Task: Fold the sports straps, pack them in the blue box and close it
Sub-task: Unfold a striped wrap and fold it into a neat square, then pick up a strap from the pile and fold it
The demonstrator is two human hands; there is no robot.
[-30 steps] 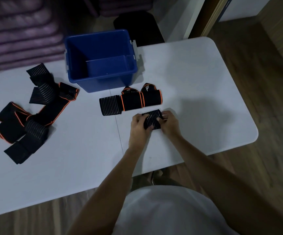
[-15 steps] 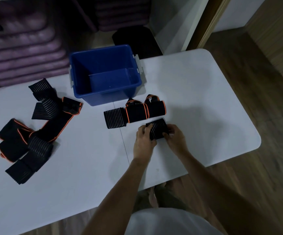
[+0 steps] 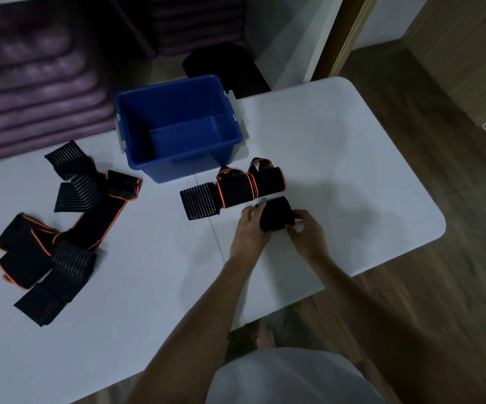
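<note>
A folded black strap [image 3: 276, 212] is held between both hands just right of the frame's centre, over the white table [image 3: 337, 158]. The left hand [image 3: 249, 228] is curled round its left end, fingers laid over the top; the right hand [image 3: 305, 230] is clamped on its right end, thumb and fingers pinching the edge. The hands are close together, parted only by the strap. Whether the strap rests on the table or is lifted slightly cannot be told.

Just above the hands, a row of three folded straps [image 3: 233, 189] is laid side by side on the table: a ribbed one at the left and two with orange trim to its right. The nearest of them lies just beside the held strap; contact cannot be told.

The blue box [image 3: 177, 170] is seen above centre, open, with nothing visible inside; grey latches are fitted at its left and right rims. Its front wall is close behind the folded row.

At the left of the frame, a loose pile [image 3: 61, 225] of unfolded black straps with orange edging is spread over the table, well apart from the hands.

Purple cushions [image 3: 32, 91] are stacked at the upper left, beyond the table. Wooden floor [image 3: 439, 301] is seen at the right.
</note>
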